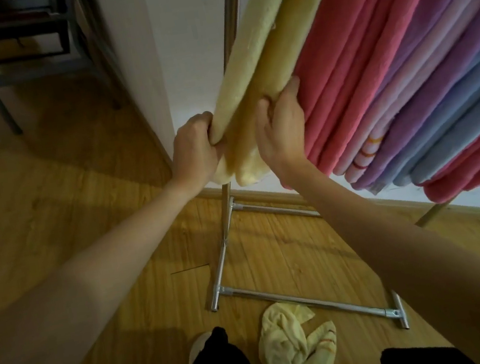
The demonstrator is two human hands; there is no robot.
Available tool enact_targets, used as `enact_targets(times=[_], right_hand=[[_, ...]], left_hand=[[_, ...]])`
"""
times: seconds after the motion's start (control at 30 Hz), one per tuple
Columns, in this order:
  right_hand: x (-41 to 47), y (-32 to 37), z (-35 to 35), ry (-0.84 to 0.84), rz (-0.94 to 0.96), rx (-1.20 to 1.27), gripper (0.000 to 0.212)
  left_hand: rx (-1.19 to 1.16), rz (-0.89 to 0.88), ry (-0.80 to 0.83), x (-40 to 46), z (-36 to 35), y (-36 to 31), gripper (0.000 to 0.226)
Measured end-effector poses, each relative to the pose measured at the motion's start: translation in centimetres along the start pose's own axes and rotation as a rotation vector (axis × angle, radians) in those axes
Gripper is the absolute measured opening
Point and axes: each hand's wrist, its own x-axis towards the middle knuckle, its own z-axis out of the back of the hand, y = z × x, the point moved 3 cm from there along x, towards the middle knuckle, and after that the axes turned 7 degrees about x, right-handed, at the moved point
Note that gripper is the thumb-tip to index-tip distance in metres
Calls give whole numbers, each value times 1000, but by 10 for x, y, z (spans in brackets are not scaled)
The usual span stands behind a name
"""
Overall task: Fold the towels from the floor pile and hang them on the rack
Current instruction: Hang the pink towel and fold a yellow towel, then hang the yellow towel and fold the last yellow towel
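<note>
My left hand (196,149) and right hand (282,131) clamp the folded yellow towel (251,85) hanging on the rack (231,4) beside pink ones (369,51), leaving, I reckon, one crumpled towel (294,352) at six o'clock.

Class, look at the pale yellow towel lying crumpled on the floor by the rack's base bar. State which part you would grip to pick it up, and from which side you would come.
Grip the crumpled yellow towel at its raised bunched top near the base bar, coming straight down from above. It lies flat and rumpled on the wooden floor, so no edge is free to slide under; the humped fold probably gives fingers most to pinch.
</note>
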Motion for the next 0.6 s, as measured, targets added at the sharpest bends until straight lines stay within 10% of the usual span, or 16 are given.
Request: enact_targets(times=[0.27, 0.6], right_hand=[[-26, -51, 1, 87, -159, -83, 39], [-166, -203, 44, 668, -381, -394, 40]], left_hand=[[4, 43, 160, -48, -30, 22, 11], [104, 239, 724, -168, -140, 58, 23]])
